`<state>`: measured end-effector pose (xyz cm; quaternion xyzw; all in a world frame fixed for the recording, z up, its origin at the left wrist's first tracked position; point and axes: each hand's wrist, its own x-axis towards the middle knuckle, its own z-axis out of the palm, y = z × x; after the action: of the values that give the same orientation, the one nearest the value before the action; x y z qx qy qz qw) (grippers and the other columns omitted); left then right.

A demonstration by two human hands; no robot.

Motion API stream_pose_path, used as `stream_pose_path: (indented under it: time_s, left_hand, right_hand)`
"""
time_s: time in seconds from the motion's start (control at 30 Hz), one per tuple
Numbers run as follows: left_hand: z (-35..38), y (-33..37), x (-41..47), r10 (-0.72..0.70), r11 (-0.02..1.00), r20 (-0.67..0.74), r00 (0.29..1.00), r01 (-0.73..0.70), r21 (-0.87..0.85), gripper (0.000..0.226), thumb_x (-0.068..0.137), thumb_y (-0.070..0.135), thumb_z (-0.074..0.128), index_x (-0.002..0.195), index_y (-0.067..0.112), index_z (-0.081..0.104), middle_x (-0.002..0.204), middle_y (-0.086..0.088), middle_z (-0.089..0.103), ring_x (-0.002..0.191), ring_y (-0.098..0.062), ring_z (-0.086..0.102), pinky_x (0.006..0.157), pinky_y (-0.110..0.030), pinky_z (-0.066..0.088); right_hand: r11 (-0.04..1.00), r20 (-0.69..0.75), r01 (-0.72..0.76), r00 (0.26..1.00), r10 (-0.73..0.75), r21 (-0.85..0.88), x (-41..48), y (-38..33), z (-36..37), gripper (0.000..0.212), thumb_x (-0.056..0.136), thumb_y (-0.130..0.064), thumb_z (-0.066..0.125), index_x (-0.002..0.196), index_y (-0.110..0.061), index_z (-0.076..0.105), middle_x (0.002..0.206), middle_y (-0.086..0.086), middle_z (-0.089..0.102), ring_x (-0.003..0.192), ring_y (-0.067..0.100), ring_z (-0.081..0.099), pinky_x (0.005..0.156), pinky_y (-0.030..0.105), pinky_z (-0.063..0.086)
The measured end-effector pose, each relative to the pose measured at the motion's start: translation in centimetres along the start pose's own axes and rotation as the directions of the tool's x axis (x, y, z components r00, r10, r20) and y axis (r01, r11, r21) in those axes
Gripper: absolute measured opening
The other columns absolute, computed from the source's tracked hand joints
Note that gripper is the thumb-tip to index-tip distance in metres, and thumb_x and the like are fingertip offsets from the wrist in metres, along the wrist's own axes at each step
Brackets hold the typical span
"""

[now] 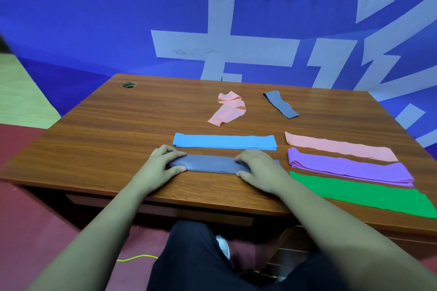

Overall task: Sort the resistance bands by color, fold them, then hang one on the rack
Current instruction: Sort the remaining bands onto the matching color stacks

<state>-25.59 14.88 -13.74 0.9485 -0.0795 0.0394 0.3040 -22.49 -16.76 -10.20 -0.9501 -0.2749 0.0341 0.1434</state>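
Observation:
A folded grey band [210,164] lies near the front edge of the wooden table [118,125]. My left hand [163,165] holds its left end, thumb in front and fingers over the top. My right hand [257,168] holds its right end the same way. Just behind it lies a folded light blue band [224,142]. On the right lie flat a pink band [340,146], a purple band [350,168] and a green band [364,192]. Farther back sit a crumpled pink band [228,108] and a loose grey band [280,104]. No rack is in view.
A round cable hole [129,84] is at the table's back left corner. A blue wall with pale lettering [212,19] stands right behind the table. My legs [196,257] and a yellow cable [137,258] are below the front edge.

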Motion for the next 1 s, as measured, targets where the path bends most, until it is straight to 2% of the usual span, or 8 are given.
stream_pose_path:
  time_s: [0.17,0.23,0.33,0.5,0.63,0.77,0.87,1.0]
  left_hand:
    - [0.3,0.5,-0.6,0.075,0.992,-0.111,0.991,-0.063,0.107,0.057,0.080,0.056,0.060,0.133,0.034,0.056,0.128,0.008,0.040,0.115,-0.011,0.036,0.102,-0.029,0.034]
    - [0.2,1.9,0.0,0.111,0.988,-0.163,0.980,-0.091,0.127,0.053,0.079,0.054,0.054,0.127,0.033,0.059,0.128,0.007,0.041,0.112,-0.013,0.038,0.096,-0.029,0.037]
    - [0.6,5.1,3.1,0.189,0.978,-0.199,0.962,-0.165,0.130,0.041,0.083,0.046,0.049,0.116,0.024,0.062,0.116,0.006,0.048,0.106,-0.016,0.043,0.094,-0.030,0.038]
    - [3.3,10.1,11.7,0.204,0.976,-0.131,0.970,-0.190,0.109,0.040,0.081,0.038,0.049,0.109,0.014,0.065,0.108,-0.005,0.059,0.101,-0.027,0.050,0.091,-0.040,0.043]
    - [5.8,13.9,18.9,0.144,0.989,-0.077,0.987,-0.141,0.045,0.024,0.086,0.025,0.057,0.105,0.012,0.065,0.106,-0.008,0.061,0.101,-0.027,0.055,0.088,-0.037,0.045]
    - [9.7,16.3,24.7,0.160,0.982,0.008,0.987,-0.160,0.095,0.018,0.086,0.022,0.056,0.100,0.012,0.064,0.103,-0.009,0.060,0.099,-0.028,0.057,0.085,-0.039,0.048]
    - [12.6,17.1,28.6,0.203,0.972,0.042,0.978,-0.206,0.113,0.022,0.087,0.022,0.055,0.106,0.014,0.064,0.105,-0.007,0.055,0.106,-0.028,0.056,0.091,-0.041,0.048]
    - [15.7,17.8,33.3,0.229,0.969,0.089,0.969,-0.236,0.078,0.037,0.093,0.026,0.055,0.130,0.021,0.059,0.124,-0.006,0.056,0.122,-0.025,0.050,0.104,-0.042,0.041]
  right_hand:
    - [0.999,-0.025,0.019,1.000,-0.018,0.042,-0.1,0.3,0.2,0.038,0.090,-0.042,0.060,0.123,-0.024,0.058,0.124,-0.006,0.057,0.119,0.013,0.049,0.105,0.033,0.039]
    - [0.996,-0.075,0.001,0.997,0.006,0.091,0.0,0.8,-0.5,0.038,0.090,-0.042,0.060,0.121,-0.021,0.059,0.121,-0.004,0.058,0.117,0.014,0.050,0.103,0.035,0.042]
    - [0.989,-0.206,-0.066,0.974,0.093,0.130,0.7,2.7,-2.4,0.035,0.092,-0.039,0.059,0.119,-0.017,0.062,0.121,-0.001,0.060,0.116,0.017,0.052,0.100,0.038,0.043]
    - [0.947,-0.285,-0.302,0.903,0.320,0.108,3.5,8.3,-5.8,0.032,0.092,-0.033,0.057,0.115,-0.011,0.063,0.116,0.009,0.062,0.112,0.028,0.055,0.097,0.040,0.045]
    - [0.872,-0.290,-0.471,0.823,0.488,0.131,6.0,13.2,-6.9,0.030,0.087,-0.026,0.057,0.110,-0.007,0.063,0.110,0.017,0.061,0.108,0.036,0.057,0.094,0.043,0.046]
    - [0.786,-0.268,-0.601,0.741,0.616,0.145,8.5,17.8,-7.2,0.024,0.087,-0.022,0.054,0.099,-0.003,0.059,0.106,0.019,0.060,0.103,0.038,0.057,0.087,0.043,0.048]
    - [0.725,-0.206,-0.666,0.696,0.688,0.176,10.6,20.5,-6.9,0.032,0.090,-0.032,0.057,0.105,-0.005,0.060,0.113,0.017,0.060,0.107,0.036,0.056,0.089,0.043,0.049]
    - [0.697,-0.188,-0.695,0.671,0.717,0.176,13.1,23.3,-5.7,0.041,0.087,-0.045,0.064,0.108,-0.010,0.062,0.121,0.014,0.054,0.115,0.035,0.051,0.098,0.043,0.044]
